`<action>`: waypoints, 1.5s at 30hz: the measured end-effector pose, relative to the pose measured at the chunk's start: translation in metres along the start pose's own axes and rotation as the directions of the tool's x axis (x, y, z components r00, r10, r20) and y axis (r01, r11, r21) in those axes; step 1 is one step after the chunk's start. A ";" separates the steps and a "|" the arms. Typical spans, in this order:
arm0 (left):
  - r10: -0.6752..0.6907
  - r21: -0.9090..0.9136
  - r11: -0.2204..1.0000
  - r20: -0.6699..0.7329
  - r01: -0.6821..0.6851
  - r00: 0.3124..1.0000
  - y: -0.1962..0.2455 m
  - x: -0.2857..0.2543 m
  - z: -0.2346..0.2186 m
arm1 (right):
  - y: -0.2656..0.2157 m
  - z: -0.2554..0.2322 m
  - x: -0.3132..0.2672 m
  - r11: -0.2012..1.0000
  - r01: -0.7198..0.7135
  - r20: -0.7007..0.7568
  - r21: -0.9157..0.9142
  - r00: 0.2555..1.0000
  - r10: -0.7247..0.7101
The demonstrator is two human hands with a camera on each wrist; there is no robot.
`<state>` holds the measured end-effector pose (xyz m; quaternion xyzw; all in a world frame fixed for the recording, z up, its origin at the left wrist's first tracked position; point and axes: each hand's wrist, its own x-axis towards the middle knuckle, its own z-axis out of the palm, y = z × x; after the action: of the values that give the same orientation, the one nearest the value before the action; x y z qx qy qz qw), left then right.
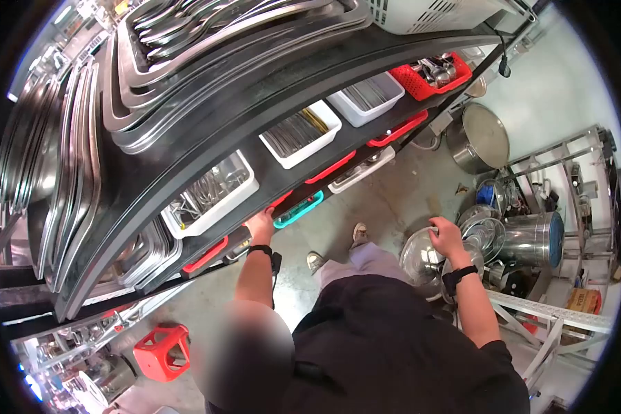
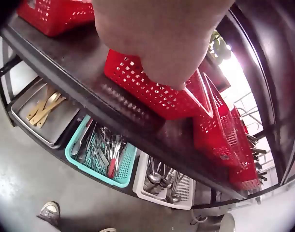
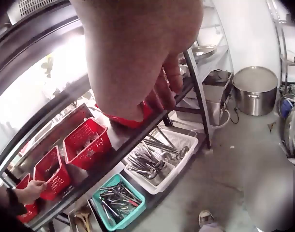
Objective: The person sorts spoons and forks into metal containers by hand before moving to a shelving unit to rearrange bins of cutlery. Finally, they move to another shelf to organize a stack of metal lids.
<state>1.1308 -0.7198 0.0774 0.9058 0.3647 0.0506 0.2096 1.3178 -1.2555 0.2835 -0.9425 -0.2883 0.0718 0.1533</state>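
My left hand point(image 1: 259, 226) grips the rim of a red perforated plastic basket point(image 2: 138, 87) on the middle shelf. In the right wrist view the left hand point(image 3: 34, 191) is at that basket's near side, its fingertips right at the edge. From the left wrist camera, the hand covers part of the basket and its fingertips are hidden. My right hand point(image 1: 448, 240) hangs in the air to the right, fingers loosely bent and holding nothing. Below it in the head view lie shiny round metal lids or bowls point(image 1: 421, 255).
More red baskets point(image 3: 87, 142) line the shelf. Beneath stand a teal basket point(image 2: 75, 162) of utensils, a white basket point(image 2: 142, 191) of ladles and a metal tray point(image 2: 29, 104) with wooden-handled tools. A red stool point(image 1: 162, 353) and a large pot point(image 1: 479, 138) stand on the floor.
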 end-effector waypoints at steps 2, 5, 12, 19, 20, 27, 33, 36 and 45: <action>0.014 -0.014 1.000 -0.050 -0.015 0.999 -0.006 -0.007 -0.004 | 0.005 0.002 0.004 1.000 -0.011 0.004 0.026 1.000 0.011; 0.002 -0.006 1.000 -0.038 -0.002 0.999 -0.012 -0.016 -0.020 | 0.015 0.016 0.005 0.998 0.006 -0.009 0.062 1.000 -0.005; -0.015 0.003 1.000 0.043 0.015 0.999 -0.012 -0.009 -0.024 | 0.023 0.008 0.027 0.996 -0.015 0.023 0.084 1.000 0.013; -0.079 0.083 0.994 0.104 0.071 0.991 -0.002 -0.010 -0.026 | 0.054 0.015 0.031 0.996 0.003 0.028 0.091 1.000 -0.005; -0.113 0.127 0.987 0.087 0.102 0.990 0.003 -0.011 -0.025 | 0.061 0.017 0.032 0.996 0.006 0.025 0.091 1.000 -0.008; -0.171 0.107 0.979 -0.015 0.172 0.985 0.084 -0.055 0.009 | 0.126 0.016 0.065 0.990 0.020 0.029 0.142 0.999 -0.025; -0.159 0.025 0.986 0.461 0.166 0.873 0.182 -0.081 0.030 | 0.177 0.028 0.106 0.956 -0.045 0.007 0.290 0.999 0.045; 0.035 -0.102 0.995 0.509 0.020 0.860 0.234 -0.096 0.013 | 0.180 0.032 0.131 0.940 -0.004 0.082 0.341 0.996 -0.026; -0.178 0.083 0.984 0.384 0.158 0.906 0.250 -0.182 -0.041 | 0.142 0.079 0.192 0.827 0.337 0.158 0.450 0.881 -0.446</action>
<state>1.1481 -0.9908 0.2301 0.8677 0.3935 -0.1581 0.2591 1.5324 -1.2395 0.1535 -0.7914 -0.4725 0.2184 0.3204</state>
